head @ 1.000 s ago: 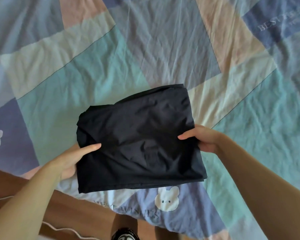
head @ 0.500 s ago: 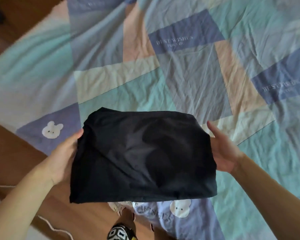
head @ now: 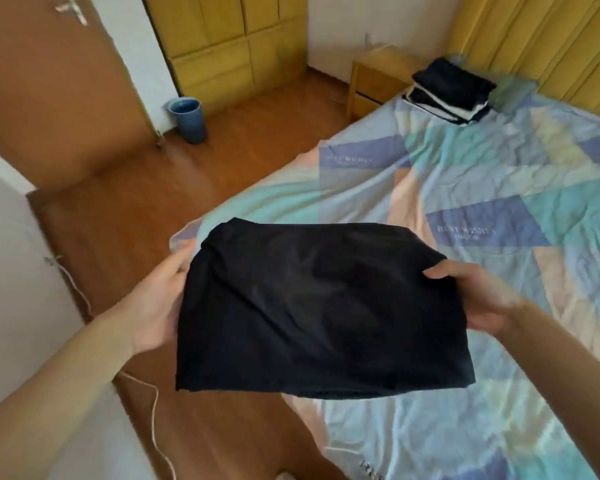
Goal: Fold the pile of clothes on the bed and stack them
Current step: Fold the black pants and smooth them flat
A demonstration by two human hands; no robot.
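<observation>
Two hands carry one folded black garment (head: 312, 306), and it hangs in the air in front of me, over the near edge of the bed (head: 499, 393) rather than resting on it. It looks like thin, soft cloth folded into a rough rectangle of several layers; I judge it light, limp and a little slick, so the layers could slide apart or the middle could sag if I hold it only by the corners. My left hand (head: 156, 303) takes the side at nine o'clock, palm against the edge with the fingers going under the cloth where I cannot see them. My right hand (head: 478, 296) takes the side at three o'clock, thumb curled down on the top face and the fingers beneath, pinching the layers together. That seems the right place to hold: the two short sides, supported from below so the fold keeps flat. Out at one o'clock, well apart from me at the far end of the bed, sits the stack of folded clothes (head: 452, 93), dark and light layers. At eleven o'clock a blue bin (head: 187, 119) stands on the wooden floor (head: 222, 161), and a white cable (head: 153, 420) trails at seven o'clock.
</observation>
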